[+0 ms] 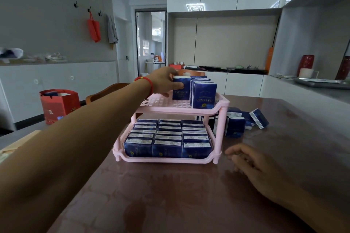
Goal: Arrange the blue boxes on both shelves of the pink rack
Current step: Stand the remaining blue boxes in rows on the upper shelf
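From the head camera, the pink rack (220, 107) stands on the brown table (284, 157). Its bottom shelf (166, 159) looks full: three rows of blue boxes (167, 138) packed tight. The top shelf (161, 103) has only a few boxes standing at its right side, and the left part is bare. The left hand (163, 81) pinches one upright box (181, 89) there, at the far side. The right hand (251, 161) rests on the table with loose, spread fingers, holding nothing. More loose boxes (244, 121) wait on the table just right of the rack, so I think about half is done.
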